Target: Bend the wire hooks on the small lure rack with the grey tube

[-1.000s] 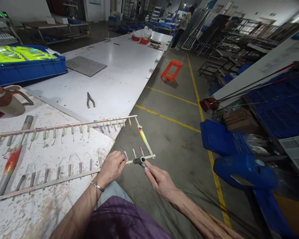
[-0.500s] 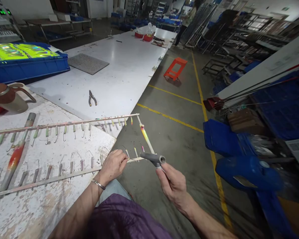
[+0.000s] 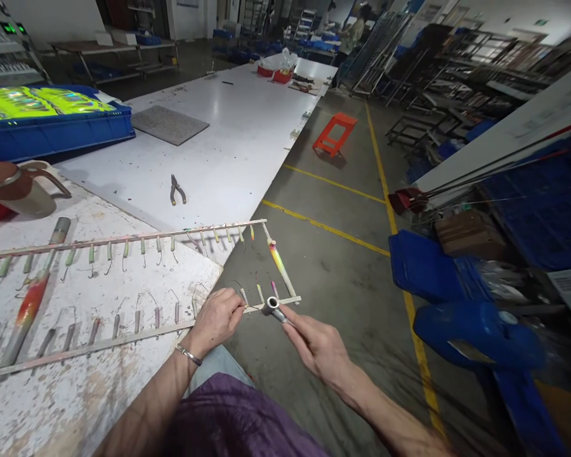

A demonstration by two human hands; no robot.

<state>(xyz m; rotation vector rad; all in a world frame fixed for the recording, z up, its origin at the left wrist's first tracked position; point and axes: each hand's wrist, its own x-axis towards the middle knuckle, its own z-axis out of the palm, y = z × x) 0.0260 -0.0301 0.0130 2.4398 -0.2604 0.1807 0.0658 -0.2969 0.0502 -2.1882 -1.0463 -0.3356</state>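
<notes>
The left hand (image 3: 217,319) pinches the near slat of a long paint-stained wooden rack of wire hooks (image 3: 124,279), which juts right off the speckled white surface (image 3: 76,393) over the floor. The right hand (image 3: 316,346) grips a short grey metal tube (image 3: 272,308) — its open end touching that slat's right tip. Far left on the surface lie dark pliers (image 3: 177,190) — well apart.

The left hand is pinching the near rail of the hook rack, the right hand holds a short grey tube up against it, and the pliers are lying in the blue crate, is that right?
Not quite. The pliers lie on the bare white table, not in the blue crate, as the head view shows. The rest holds: the left hand pinches the near rail of the hook rack, and the right hand holds the short grey tube against it.
</notes>
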